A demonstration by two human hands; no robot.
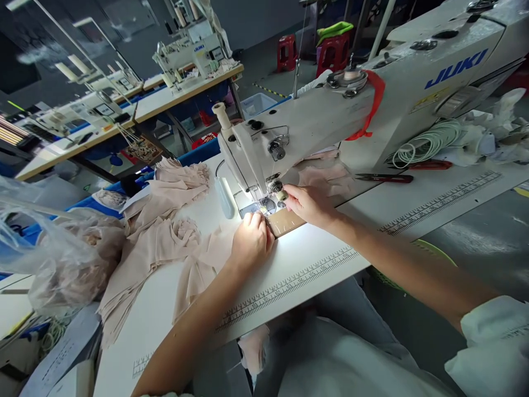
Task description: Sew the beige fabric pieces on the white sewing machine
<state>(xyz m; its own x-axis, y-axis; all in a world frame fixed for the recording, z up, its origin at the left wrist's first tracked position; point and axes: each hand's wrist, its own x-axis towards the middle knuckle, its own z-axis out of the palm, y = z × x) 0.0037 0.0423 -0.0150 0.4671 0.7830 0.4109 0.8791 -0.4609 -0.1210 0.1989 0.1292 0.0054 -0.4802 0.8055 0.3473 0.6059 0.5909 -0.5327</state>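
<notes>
A white JUKI sewing machine [326,116] stands in front of me, its lamp lighting the needle area. Beside the presser foot [264,207], my left hand [253,240] rests on the machine bed with its fingers curled together; what they hold, if anything, is hidden. My right hand [308,204] is pinched closed, its fingertips at a small pale knob [281,195] right of the needle. I cannot make out what lies between them. Beige fabric [202,259] spreads beside my left hand and wrist. A brown plate [285,221] lies below the right hand.
Stacked beige fabric pieces [161,242] cover the table's left side, next to a clear plastic bag [78,259]. Thread snips [384,177] and coiled pale cord [430,144] lie at right. Printed rulers [289,281] run along the front edge. Other sewing machines [190,55] stand behind.
</notes>
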